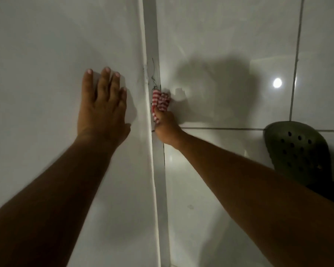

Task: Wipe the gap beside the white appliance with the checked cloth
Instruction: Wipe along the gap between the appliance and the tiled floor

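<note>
The white appliance (46,54) fills the left half of the view, and its right edge runs top to bottom near the middle. My left hand (102,108) lies flat on its surface with the fingers spread, holding nothing. A narrow grey gap (152,45) runs between the appliance edge and the tiled floor. My right hand (166,128) is closed around a bunched red-and-white checked cloth (160,102), which presses against the floor at the gap's right side. Thin dark strands show in the gap just above the cloth.
Glossy white floor tiles (229,45) with grey grout lines cover the right half, with a lamp's reflection (277,82) on them. A dark green perforated clog (297,151) stands at the right edge, close to my right forearm.
</note>
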